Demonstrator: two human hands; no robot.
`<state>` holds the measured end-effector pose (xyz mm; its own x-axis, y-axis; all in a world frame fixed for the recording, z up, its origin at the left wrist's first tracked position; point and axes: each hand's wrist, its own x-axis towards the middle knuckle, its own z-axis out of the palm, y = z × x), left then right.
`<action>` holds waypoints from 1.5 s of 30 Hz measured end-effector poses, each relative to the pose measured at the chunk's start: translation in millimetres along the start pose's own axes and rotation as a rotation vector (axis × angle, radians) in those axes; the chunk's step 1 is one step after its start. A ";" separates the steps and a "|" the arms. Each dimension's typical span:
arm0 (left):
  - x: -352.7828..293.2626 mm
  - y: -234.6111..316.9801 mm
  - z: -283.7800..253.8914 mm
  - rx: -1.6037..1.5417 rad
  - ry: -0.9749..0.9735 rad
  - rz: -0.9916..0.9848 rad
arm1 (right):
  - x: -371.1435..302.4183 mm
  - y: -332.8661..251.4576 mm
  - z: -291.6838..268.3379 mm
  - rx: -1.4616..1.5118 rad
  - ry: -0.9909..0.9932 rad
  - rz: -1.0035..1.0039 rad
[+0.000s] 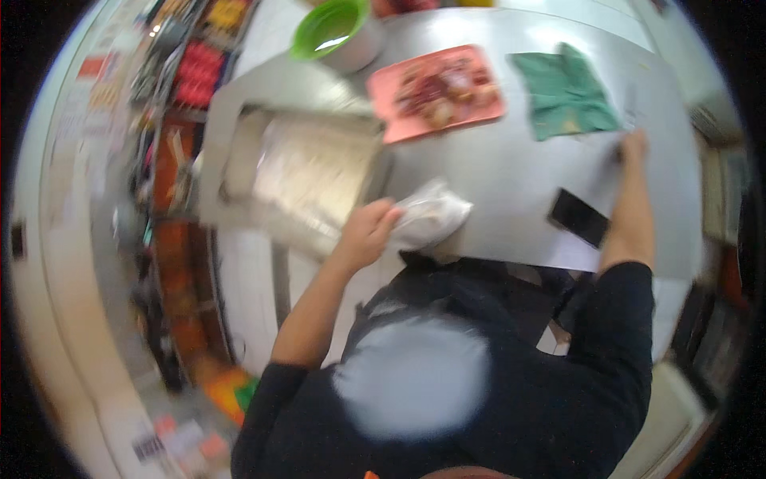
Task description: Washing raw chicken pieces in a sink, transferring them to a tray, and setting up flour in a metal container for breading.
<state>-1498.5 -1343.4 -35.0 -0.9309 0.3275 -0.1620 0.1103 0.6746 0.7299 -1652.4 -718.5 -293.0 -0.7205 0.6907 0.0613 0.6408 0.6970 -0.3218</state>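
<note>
My left hand [371, 231] is closed on the gathered end of a white, partly clear plastic bag [435, 217] at the near edge of the steel table. What the bag contains is hard to make out. At the right side of the table, my right hand [634, 146] has its fingers curled. A thin, pale, blurred shape [631, 104] extends beyond that hand, but its kind does not show. A green cloth [562, 92] lies just left of the right hand. Nearer to me, a black phone [579, 217] rests flat beside my right forearm.
A pink tray [381, 86] with pieces of what looks like raw meat lies at the far middle of the steel table [511, 176]. To the left is a sunken sink basin [315, 164]. Behind it stands a white bucket with a green rim [307, 36]. Shelves [179, 255] line the left.
</note>
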 end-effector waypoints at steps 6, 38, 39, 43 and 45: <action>-8.9 -5.6 -16.1 -0.095 -0.194 -0.029 | -47.0 -34.0 -10.4 -0.119 -0.211 0.099; 0.7 -5.4 23.3 0.043 0.091 0.154 | -357.0 -167.3 -215.9 0.235 -0.256 -1.323; 0.9 -5.6 22.0 0.047 0.082 0.158 | -357.3 -169.9 -214.9 0.228 -0.253 -1.335; 0.6 -10.2 17.0 0.033 0.083 0.162 | -355.2 -179.2 -212.7 0.250 -0.255 -1.355; 0.5 -6.3 14.6 0.067 0.045 0.179 | -353.2 -183.8 -215.6 0.199 -0.321 -1.358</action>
<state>-1494.6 -1337.8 -49.4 -0.9090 0.4168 -0.0026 0.2967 0.6514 0.6984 -1458.5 -1049.1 -51.8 -0.7837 -0.5805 0.2208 -0.6206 0.7182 -0.3148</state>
